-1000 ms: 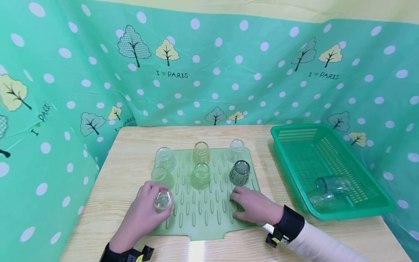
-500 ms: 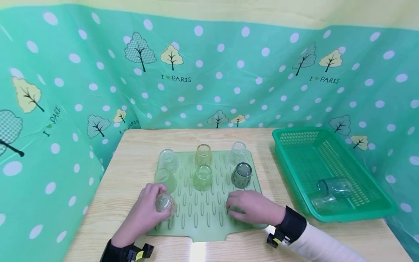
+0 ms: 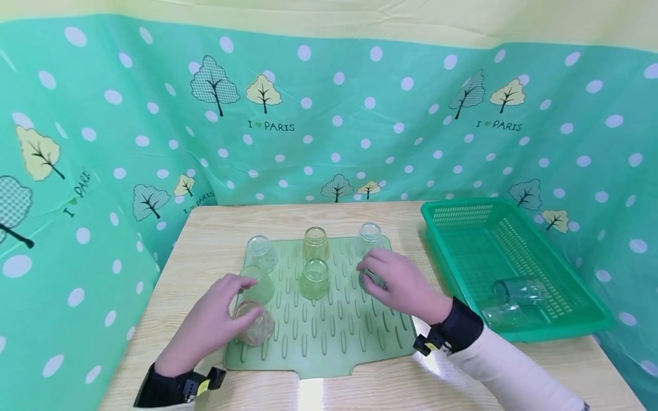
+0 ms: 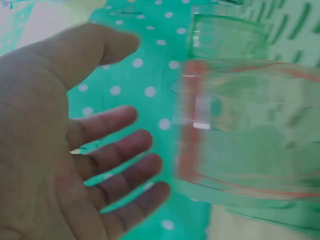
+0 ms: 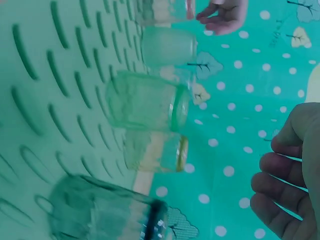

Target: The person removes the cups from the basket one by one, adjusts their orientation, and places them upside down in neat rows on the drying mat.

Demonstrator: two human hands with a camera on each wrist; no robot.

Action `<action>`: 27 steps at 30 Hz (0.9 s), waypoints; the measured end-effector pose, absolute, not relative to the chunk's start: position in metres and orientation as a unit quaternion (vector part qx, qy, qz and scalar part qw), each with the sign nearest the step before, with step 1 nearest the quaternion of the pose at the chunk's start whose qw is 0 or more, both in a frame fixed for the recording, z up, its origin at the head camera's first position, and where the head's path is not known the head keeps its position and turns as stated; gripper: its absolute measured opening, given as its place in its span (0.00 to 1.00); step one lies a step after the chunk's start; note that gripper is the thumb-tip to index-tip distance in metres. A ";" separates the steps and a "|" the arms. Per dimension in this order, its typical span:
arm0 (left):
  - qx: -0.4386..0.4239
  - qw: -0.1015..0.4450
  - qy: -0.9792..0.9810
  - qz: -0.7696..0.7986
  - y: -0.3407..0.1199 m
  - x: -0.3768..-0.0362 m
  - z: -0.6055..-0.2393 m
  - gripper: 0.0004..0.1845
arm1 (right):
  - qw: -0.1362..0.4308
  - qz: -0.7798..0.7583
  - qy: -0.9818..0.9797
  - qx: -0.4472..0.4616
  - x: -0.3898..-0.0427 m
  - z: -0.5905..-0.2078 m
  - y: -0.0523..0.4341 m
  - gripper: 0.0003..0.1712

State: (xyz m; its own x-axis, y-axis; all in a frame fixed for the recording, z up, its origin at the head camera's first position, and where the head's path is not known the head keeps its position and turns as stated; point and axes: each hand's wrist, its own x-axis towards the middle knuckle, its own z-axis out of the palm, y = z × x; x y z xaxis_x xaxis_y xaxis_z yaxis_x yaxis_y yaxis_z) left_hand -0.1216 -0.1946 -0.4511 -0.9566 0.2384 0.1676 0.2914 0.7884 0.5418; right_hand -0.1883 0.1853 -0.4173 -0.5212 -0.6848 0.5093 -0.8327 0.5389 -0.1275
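Polka-dot green cloth walls a wooden table (image 3: 205,240) bearing a ribbed green mat (image 3: 329,337). Half a second ago the left hand (image 3: 211,322) gripped the near-left clear glass (image 3: 252,324); now its fingers are spread loose beside it, so the glass stands released, inverted on the mat. The right hand (image 3: 398,282) has left the mat's near edge and hovers open over the dark glass (image 5: 100,210).

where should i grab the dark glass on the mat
Take the dark glass round its side wall, coming from above and the right, where the right hand hovers. It stands upside down on the mat, so no rim is free, and a green glass sits to its left.
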 end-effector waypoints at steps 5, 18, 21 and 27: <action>-0.217 0.104 -0.930 -0.279 -0.185 -0.145 -0.425 0.22 | 0.198 0.164 -0.868 0.425 -0.203 -0.404 0.182 0.12; -0.220 0.081 -0.943 -0.238 -0.158 -0.239 -0.411 0.36 | 0.069 0.106 -0.950 0.284 -0.258 -0.394 0.176 0.39; -0.210 0.063 -0.949 -0.225 -0.157 -0.246 -0.416 0.37 | 0.047 0.104 -0.956 0.269 -0.265 -0.398 0.178 0.40; -0.225 0.042 -0.949 -0.219 -0.141 -0.250 -0.415 0.38 | 0.015 0.098 -0.961 0.259 -0.271 -0.407 0.180 0.42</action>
State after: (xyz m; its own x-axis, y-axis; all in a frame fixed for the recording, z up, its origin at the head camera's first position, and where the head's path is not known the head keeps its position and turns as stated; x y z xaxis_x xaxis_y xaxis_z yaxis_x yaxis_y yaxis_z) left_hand -0.2498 -0.1414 -0.4154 -0.8955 0.4077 0.1788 0.4448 0.8029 0.3969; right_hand -0.2711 0.1800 -0.4066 -0.8650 -0.4956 0.0793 -0.5014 0.8463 -0.1801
